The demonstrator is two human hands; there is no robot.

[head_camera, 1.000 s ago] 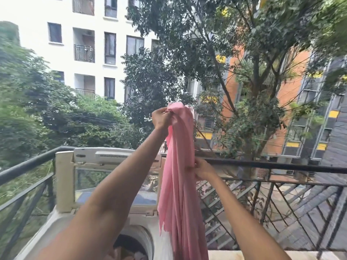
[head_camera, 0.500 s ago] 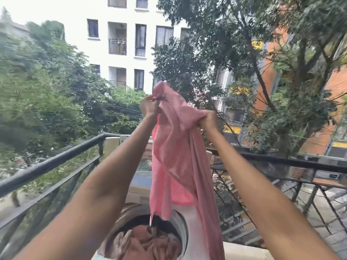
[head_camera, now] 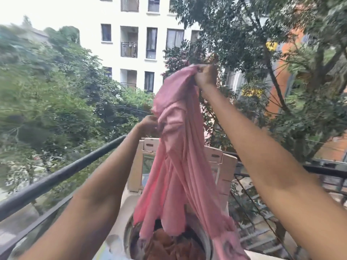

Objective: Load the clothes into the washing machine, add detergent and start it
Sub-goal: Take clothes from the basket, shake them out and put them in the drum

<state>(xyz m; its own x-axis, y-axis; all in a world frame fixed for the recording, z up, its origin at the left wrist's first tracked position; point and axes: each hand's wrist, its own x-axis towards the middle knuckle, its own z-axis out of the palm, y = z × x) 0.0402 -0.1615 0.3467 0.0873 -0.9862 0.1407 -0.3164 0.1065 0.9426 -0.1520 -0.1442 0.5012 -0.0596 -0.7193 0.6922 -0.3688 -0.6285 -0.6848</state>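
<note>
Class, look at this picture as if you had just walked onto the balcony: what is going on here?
A person is loading a top-loading washing machine on a railed balcony. Both hands hold a long pink cloth up over the open drum: the right hand grips its top end high up, the left hand grips it lower down. The cloth's lower end hangs into the drum, where brownish clothes already lie. The lid stands open behind. No detergent is in view.

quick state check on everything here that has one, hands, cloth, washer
pink cloth: held up in the air, lower end hanging into the drum
left hand: gripping the cloth midway
right hand: gripping the cloth's top
washing machine lid: raised open
drum: open, brownish clothes inside
</note>
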